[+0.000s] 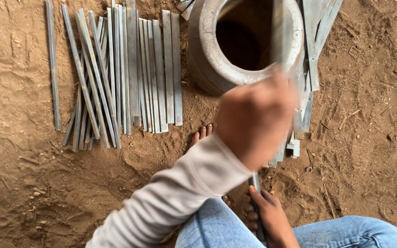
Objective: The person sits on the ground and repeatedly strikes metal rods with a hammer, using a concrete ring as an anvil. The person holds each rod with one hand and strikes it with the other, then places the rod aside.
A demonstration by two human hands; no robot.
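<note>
My left hand (253, 117), in a white sleeve, is closed in a fist around a long flat metal strip (280, 32). The strip is blurred and stands nearly upright in front of a grey round pot (206, 55). Lower down, my right hand (272, 220) grips the bottom end of the same strip close to my blue-jeaned leg (345, 232). Toes of my bare foot (202, 133) show just left of the fist, on the dirt.
Several flat metal strips (125, 69) lie side by side on the brown dirt at the left. More strips (313, 50) are stacked to the right of the pot. Small stones and twigs are scattered over the ground.
</note>
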